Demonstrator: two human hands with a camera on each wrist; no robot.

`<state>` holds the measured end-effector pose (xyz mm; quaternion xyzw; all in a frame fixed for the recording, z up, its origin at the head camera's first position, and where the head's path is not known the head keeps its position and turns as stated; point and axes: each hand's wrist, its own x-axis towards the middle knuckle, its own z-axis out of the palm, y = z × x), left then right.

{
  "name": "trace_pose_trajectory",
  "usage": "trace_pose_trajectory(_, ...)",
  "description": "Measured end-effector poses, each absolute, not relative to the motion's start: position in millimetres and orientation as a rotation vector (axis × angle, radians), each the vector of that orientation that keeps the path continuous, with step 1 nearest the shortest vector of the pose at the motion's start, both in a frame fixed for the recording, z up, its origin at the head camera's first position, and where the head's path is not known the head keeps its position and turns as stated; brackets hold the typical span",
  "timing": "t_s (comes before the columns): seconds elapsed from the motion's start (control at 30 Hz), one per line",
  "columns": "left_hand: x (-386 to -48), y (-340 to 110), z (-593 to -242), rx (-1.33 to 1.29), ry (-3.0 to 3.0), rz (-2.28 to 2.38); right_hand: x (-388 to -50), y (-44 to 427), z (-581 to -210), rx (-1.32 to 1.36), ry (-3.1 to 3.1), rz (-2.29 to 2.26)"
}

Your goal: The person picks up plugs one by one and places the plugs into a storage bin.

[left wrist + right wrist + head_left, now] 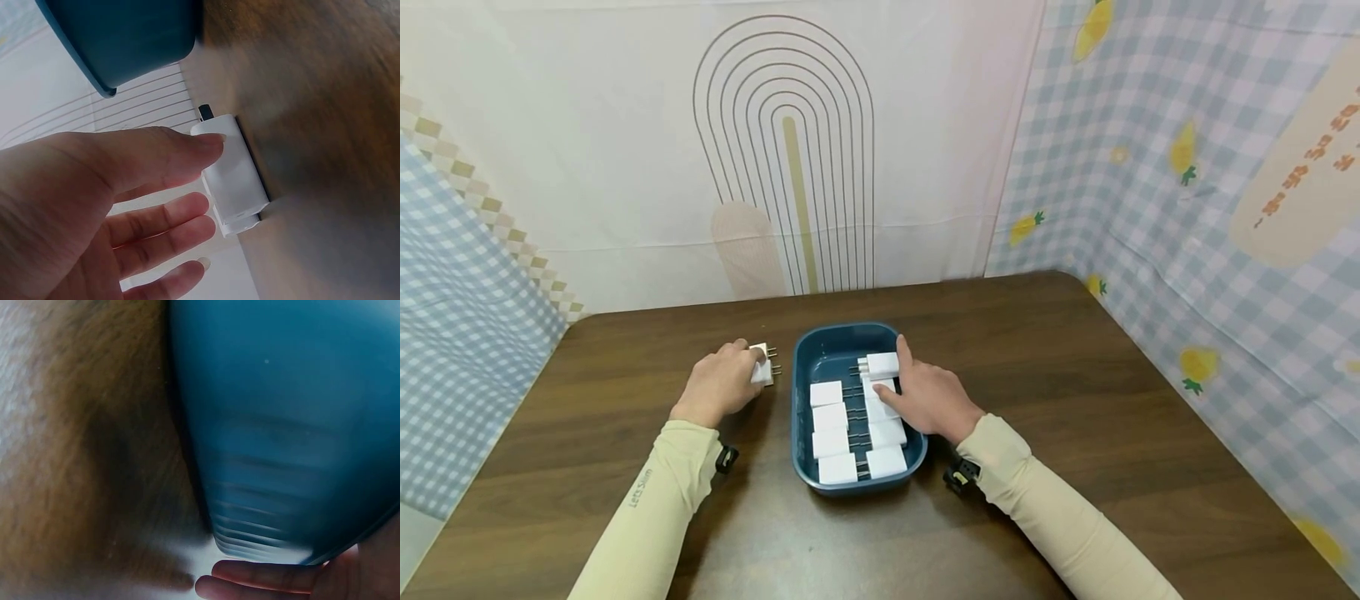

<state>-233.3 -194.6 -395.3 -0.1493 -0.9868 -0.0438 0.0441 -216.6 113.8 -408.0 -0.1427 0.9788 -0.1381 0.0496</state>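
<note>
In the head view my left hand (722, 382) pinches white plug adapters (762, 372) on the table, left of the blue tray (800, 433). Two sets of metal prongs point right toward the tray. In the left wrist view the thumb presses on a white adapter (232, 169), which has another behind it; the index fingertip is hidden. My right hand (932, 398) straddles the tray's right rim, thumb over the white adapters (887, 433) inside. Straight fingers (256, 575) lie along the outside of the tray in the right wrist view.
Two columns of white adapters fill the tray's near part, prongs toward the middle; the left column (831, 429) lies flat. At the right column's far end, one adapter (882, 365) sits higher. Patterned cloth (925, 167) hangs behind the brown wooden table (1037, 358).
</note>
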Motion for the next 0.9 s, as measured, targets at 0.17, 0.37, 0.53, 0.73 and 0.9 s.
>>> trace_pose_trajectory(0.17,-232.8,-195.1,-395.9,-0.455,-3.009,-0.143,-215.9,113.2,-407.8,-0.428,2.985,-0.418)
trace_pose_trajectory(0.37,-233.4,-195.0,-396.7,-0.455,-3.026,-0.138,-215.3,113.1,-407.1,-0.418,2.976,-0.422)
trace_pose_trajectory(0.53,-233.6,-194.6,-397.2,-0.449,-3.035,-0.13,-215.5,113.8,-407.7,-0.413,2.973,-0.424)
trace_pose_trajectory(0.73,-233.3,-195.1,-397.8,-0.455,-3.028,-0.13,-216.1,113.8,-408.1,-0.411,2.972,-0.431)
trace_pose_trajectory(0.9,-232.3,-195.5,-397.2,-0.461,-3.033,-0.137,-216.3,113.4,-408.5,-0.416,2.976,-0.424)
